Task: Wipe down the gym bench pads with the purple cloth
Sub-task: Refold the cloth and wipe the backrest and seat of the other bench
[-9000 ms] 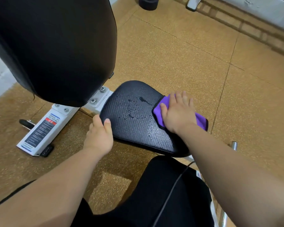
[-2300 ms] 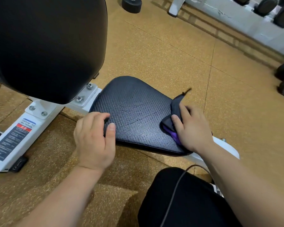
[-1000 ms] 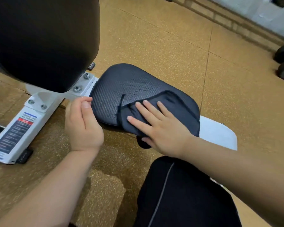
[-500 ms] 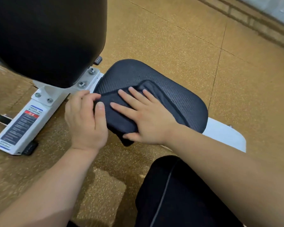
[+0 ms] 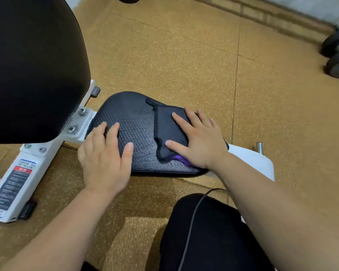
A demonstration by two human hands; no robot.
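While the left hand [image 5: 104,159] rests open at centre-left on the seat pad [image 5: 139,133], the right hand [image 5: 198,141] presses flat — fingers spread — on the cloth [image 5: 168,130], centre frame, purple edge showing.

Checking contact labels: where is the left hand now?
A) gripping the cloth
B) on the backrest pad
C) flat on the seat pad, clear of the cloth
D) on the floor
C: the left hand lies with straight fingers on the seat pad, apart from the cloth, which the right hand presses flat.
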